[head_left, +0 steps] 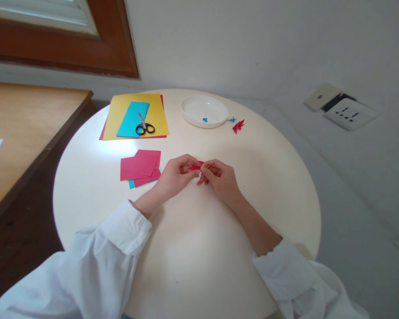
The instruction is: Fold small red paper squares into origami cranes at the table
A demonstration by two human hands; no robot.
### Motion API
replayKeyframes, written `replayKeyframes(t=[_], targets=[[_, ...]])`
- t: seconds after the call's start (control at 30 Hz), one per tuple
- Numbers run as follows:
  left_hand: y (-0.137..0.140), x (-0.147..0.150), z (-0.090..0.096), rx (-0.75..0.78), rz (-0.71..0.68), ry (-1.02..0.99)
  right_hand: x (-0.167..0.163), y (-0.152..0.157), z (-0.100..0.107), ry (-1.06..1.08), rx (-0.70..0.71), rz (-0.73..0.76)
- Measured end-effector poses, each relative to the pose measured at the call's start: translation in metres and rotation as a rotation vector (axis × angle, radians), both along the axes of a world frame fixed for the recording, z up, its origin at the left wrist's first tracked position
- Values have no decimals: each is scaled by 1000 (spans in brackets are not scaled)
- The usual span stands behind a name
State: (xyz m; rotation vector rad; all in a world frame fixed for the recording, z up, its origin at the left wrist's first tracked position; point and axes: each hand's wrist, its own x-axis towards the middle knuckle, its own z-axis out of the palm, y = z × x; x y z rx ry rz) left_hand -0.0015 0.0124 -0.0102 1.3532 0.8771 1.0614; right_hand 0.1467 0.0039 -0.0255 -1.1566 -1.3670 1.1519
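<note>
Near the middle of the round white table (269,190), a small folded red paper (194,167) sat between the two hands, well inside the curved rim. Wide stretches of tabletop ran from the hands to the near edge and to the right rim. Room was tighter on the left, where pink-red and blue paper pieces (138,167) lay just beside the wrist. Towards the far edge stood a shallow white dish (204,123), with small red folded pieces (238,126) near its right side. Both forearms angled inward from the near side until the fingertips almost met. The left hand (177,173) was clamped on the paper's left part, thumb and fingers pinching; the right hand (223,179) pinched its right end, the other fingers curled.
</note>
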Motion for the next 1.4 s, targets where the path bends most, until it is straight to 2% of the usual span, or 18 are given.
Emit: replayKeyframes(t=[0.13,0.4,1.17,1.4], targets=[[-1,0,1,33,63,61,-2,0,-2,18,14,-15],[-1,-1,3,2,120,93,-2,-2,-1,30,69,-51],[-3,0,3,28,105,42,-4,-1,1,11,161,-119],[-6,3,3,9,132,46,-4,-3,0,79,138,-93]])
